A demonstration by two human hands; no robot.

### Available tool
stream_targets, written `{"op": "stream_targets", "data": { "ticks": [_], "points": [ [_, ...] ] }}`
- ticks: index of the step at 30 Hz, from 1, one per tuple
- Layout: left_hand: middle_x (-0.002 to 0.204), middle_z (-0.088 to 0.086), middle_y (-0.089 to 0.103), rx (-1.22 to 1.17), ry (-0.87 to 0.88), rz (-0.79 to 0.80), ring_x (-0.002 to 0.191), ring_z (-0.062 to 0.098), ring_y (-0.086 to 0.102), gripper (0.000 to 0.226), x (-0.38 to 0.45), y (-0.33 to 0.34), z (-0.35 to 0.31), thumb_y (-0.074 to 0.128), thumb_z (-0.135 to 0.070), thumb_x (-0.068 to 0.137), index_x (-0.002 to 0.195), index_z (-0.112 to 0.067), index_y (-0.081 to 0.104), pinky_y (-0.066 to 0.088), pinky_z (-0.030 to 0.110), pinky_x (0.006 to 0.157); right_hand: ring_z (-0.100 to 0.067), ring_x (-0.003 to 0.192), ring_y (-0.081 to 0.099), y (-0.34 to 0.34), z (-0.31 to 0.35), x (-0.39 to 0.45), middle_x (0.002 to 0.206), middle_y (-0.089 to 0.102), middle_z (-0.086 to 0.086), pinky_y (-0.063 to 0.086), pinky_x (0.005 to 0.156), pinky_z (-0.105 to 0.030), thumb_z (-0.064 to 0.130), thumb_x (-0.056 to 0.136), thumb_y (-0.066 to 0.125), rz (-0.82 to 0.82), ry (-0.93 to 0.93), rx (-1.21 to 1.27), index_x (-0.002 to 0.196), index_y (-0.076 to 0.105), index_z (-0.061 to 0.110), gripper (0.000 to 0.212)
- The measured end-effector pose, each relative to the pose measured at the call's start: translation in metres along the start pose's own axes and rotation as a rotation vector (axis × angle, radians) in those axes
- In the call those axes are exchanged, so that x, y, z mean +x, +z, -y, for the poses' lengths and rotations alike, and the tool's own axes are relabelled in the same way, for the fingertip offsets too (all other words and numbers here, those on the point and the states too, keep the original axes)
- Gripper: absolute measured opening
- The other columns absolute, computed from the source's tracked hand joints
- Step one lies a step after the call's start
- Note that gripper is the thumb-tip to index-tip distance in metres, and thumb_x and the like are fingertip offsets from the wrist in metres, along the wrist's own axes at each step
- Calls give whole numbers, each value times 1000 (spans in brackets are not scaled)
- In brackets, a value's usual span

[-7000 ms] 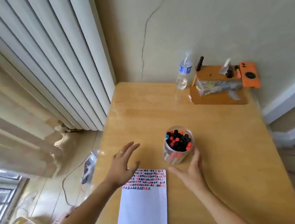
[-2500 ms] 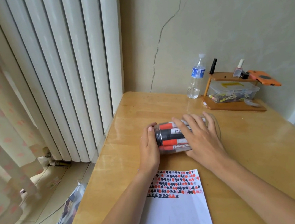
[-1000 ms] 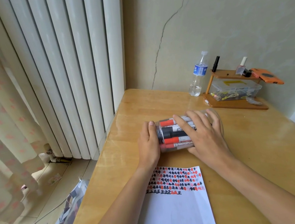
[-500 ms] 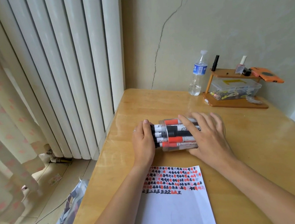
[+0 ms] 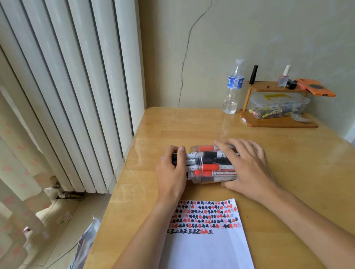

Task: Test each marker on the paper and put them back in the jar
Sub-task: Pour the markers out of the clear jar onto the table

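Clear jar (image 5: pixel 216 177) lies on its side on the wood surface (image 5: pixel 287 165), just past the paper (image 5: pixel 205 242). My right hand (image 5: pixel 246 166) rests flat on it, fingers straight. Left hand (image 5: pixel 172 175) fingers curl round the markers (image 5: pixel 194 161) sticking out.

Marker tips (image 5: pixel 181 164) behind the left hand (image 5: pixel 171 175); paper's (image 5: pixel 207 253) near end off-frame.

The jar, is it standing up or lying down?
Lying down. The jar rests sideways on the table, markers poking out leftward.
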State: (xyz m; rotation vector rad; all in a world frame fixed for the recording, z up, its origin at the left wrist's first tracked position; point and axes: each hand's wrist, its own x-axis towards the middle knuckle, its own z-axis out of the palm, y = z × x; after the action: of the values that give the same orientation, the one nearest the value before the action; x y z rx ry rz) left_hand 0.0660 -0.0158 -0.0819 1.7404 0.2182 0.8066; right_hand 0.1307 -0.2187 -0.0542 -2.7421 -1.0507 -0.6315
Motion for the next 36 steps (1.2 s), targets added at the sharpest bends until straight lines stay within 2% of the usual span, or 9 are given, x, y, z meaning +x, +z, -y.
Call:
{"op": "stream_targets", "data": {
  "ticks": [5,9,14,18,25,28,30,33,36],
  "points": [
    [61,-6,57,52,-5,-52,54,4,50,34,7,-7,1,54,-37,105,77,-18,60,36,21,50,-20,141,33,-3,-6,-3,149,40,1,12,122,-44,52,65,88,22,-5,19,159,29,32,113],
    [60,-8,52,54,-21,-164,56,5,46,37,12,-20,4,51,-32,107,73,-16,54,34,23,52,-19,143,27,-7,-12,-2,152,37,2,11,123,-43,53,66,88,47,22,30,161,25,33,115],
    [70,-5,57,100,-68,-231,64,7,51,29,16,-22,15,50,-28,106,78,-21,54,36,25,60,-18,144,26,-12,-27,-5,153,35,4,9,123,-40,54,64,90,73,58,17,161,24,35,119],
    [84,-4,65,162,-68,-150,87,18,60,20,19,-18,27,50,-32,104,89,-23,60,44,34,72,-18,144,25,-14,-29,-5,154,34,3,9,123,-41,55,67,89,79,56,0,162,22,35,118],
    [91,-1,58,282,-61,-87,93,18,53,23,18,-14,27,46,-24,105,94,-19,65,39,35,79,-16,141,19,-15,-26,-6,154,35,2,8,122,-40,54,67,90,69,53,-8,161,23,33,118],
    [102,-3,61,337,-4,-130,100,17,54,26,17,-14,28,43,-27,104,100,-22,68,43,42,91,-17,142,21,-16,-26,-6,155,35,1,7,122,-40,53,67,90,68,54,-8,162,23,33,117],
    [110,-5,60,446,51,-172,109,16,52,24,15,-12,25,44,-28,102,103,-26,68,33,43,104,-18,142,20,-16,-25,-7,155,35,1,7,122,-40,53,67,90,66,56,-9,162,23,33,117],
    [113,-7,60,555,164,-159,111,13,51,22,11,-12,16,46,-29,101,103,-28,68,25,39,111,-18,141,18,-15,-24,-8,155,35,0,9,122,-42,52,67,91,57,60,-5,161,24,33,118],
    [121,-5,63,685,247,-9,118,13,55,35,9,-14,14,39,-44,101,113,-29,69,22,47,118,-18,141,20,-14,-24,-9,154,36,-1,8,121,-42,52,65,91,51,60,-19,161,25,32,119]
  ]
}}
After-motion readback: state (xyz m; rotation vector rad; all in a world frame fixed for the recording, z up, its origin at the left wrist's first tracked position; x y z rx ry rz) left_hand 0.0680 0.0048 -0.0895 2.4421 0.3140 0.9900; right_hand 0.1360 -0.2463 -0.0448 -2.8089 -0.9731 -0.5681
